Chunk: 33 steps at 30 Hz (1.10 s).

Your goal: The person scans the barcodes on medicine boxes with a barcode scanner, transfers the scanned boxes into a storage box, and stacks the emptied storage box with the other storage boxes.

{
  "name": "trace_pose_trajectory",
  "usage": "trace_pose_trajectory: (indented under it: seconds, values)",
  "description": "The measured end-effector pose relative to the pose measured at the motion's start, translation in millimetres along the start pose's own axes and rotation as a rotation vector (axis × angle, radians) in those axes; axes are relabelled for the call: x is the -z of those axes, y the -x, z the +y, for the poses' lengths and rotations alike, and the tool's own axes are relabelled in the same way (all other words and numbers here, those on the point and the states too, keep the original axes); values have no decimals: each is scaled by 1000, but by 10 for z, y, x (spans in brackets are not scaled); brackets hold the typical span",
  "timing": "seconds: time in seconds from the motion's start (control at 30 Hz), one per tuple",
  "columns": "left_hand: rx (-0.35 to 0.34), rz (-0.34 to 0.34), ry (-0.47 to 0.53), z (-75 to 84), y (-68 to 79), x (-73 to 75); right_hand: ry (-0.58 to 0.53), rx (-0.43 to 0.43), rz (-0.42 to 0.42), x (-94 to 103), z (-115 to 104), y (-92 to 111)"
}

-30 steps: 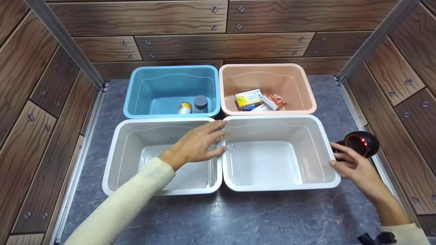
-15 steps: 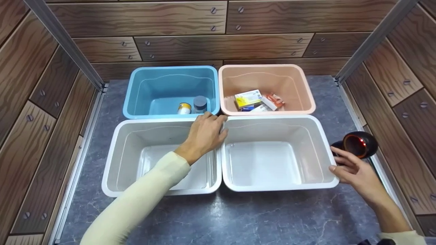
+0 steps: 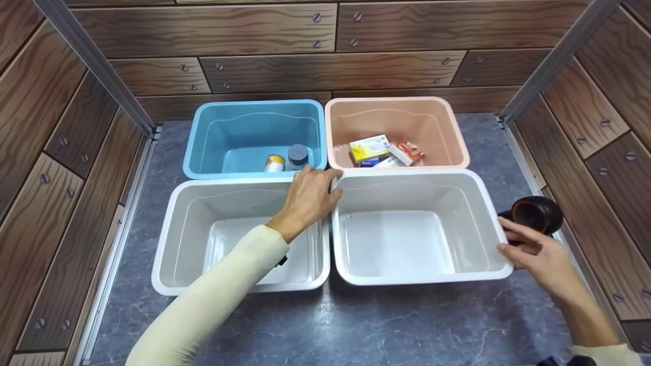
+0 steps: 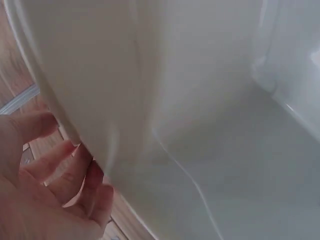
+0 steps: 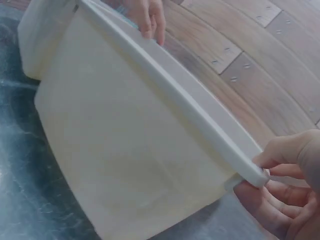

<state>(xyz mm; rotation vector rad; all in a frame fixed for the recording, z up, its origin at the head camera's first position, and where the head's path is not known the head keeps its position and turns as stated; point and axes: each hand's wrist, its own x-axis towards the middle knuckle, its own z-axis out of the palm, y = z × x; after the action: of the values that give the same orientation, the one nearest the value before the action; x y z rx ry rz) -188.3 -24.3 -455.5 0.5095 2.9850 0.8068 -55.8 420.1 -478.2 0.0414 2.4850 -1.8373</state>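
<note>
Two white bins stand side by side at the front of the grey table. My left hand (image 3: 311, 194) curls over the far left corner of the right white bin (image 3: 417, 278). In the left wrist view the left hand's fingers (image 4: 75, 175) wrap behind the right white bin's wall (image 4: 200, 100). My right hand (image 3: 531, 251) grips the same bin's right rim. The right wrist view shows the right hand (image 5: 285, 195) with thumb on top and fingers under the bin's rim (image 5: 175, 95). My left hand (image 5: 147, 17) holds the far corner.
The left white bin (image 3: 170, 229) touches the held one. Behind stand a blue bin (image 3: 190, 152) with two small bottles (image 3: 286, 159) and a pink bin (image 3: 460, 147) with several small boxes (image 3: 371, 146). A black scanner (image 3: 534, 213) sits right of my right hand. Wood-pattern walls enclose the table.
My left hand went from lying flat across the two white bins to curling over the right bin's far left corner. My right hand closed on its right rim; the bin shifted slightly.
</note>
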Motion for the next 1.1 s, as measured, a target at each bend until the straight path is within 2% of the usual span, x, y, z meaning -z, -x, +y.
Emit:
trace_pose_trajectory:
  seconds: [0.1,0.23,0.37,0.47,0.63,0.8,0.9,1.0,1.1]
  values:
    - [18,-35,122,37,0,64,-88,-12,-4,81,-89,23]
    - [49,-76,267,109,-20,181,-125,-23,-1,201,-253,50]
    - [54,-80,335,175,-34,313,-134,-23,14,274,-415,68]
    - [44,-53,370,226,-33,436,-119,-12,24,303,-532,73]
    - [12,27,369,319,-42,685,-66,38,18,344,-753,78]
    - [13,88,305,393,-74,950,-124,79,-43,353,-979,65]
    - [39,83,261,416,-90,1137,-216,119,-89,335,-1084,35]
    - [87,44,234,434,-82,1350,-336,153,-121,300,-1186,-10]
    - [112,35,224,447,-71,1569,-393,175,-128,269,-1306,-61]
